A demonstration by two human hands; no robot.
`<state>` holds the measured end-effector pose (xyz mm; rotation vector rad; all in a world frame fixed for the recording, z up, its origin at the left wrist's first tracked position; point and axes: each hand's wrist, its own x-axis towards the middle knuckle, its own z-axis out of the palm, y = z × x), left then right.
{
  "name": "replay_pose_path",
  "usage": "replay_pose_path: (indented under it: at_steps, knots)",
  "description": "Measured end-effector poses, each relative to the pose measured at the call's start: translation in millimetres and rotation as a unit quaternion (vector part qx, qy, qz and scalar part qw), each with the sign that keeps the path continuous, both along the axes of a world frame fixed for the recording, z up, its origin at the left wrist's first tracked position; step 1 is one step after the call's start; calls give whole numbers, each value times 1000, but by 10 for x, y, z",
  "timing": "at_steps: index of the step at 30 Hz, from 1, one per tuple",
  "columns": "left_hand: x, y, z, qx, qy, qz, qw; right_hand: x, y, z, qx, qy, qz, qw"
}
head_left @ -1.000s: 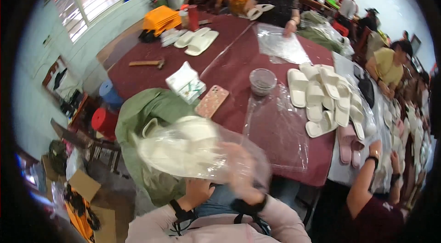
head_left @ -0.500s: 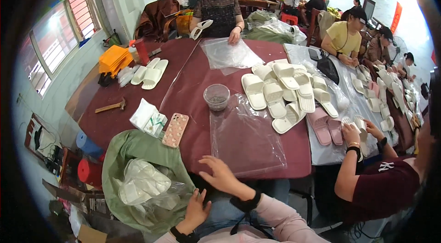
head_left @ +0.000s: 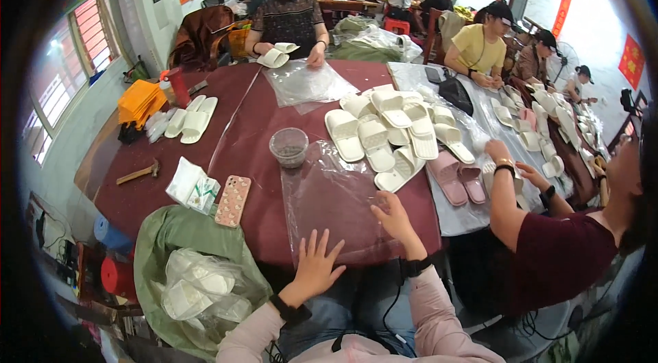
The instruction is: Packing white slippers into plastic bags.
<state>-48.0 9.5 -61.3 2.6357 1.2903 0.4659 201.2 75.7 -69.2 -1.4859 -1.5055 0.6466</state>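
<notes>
A clear plastic bag point(head_left: 336, 215) lies flat at the near edge of the maroon table. My left hand point(head_left: 317, 268) is over its near left corner, fingers spread and holding nothing. Over the bag's right side is my right hand point(head_left: 396, 221), fingers apart and likewise holding nothing; whether either touches the plastic I cannot tell. Just beyond my right hand is a pile of white slippers point(head_left: 384, 133). Some small dark contents show in a clear round tub point(head_left: 288, 147) at the bag's far left corner.
To the left lie a phone in a pink patterned case point(head_left: 233, 201), a white packet point(head_left: 193, 185) and a hammer point(head_left: 138, 172). A green sack point(head_left: 161, 239) holds bagged white slippers. Pink slippers point(head_left: 449, 178) lie near a co-worker point(head_left: 548, 253) at right. Opposite, another person holds white slippers point(head_left: 277, 54).
Both my hands have moved right and over the bag, from beside the green sack and the table edge. The view has shifted right. The person opposite has lowered the white slippers.
</notes>
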Motion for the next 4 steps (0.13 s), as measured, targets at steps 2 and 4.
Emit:
replay_pose_path:
  at_steps: [2,4]
  knots:
    - [78,195,-153,-12,-1,-4,1000,4,40,48,-49,6,-15,999]
    - [186,355,-243,27,15,6,999,104,127,6,-104,-22,-77,991]
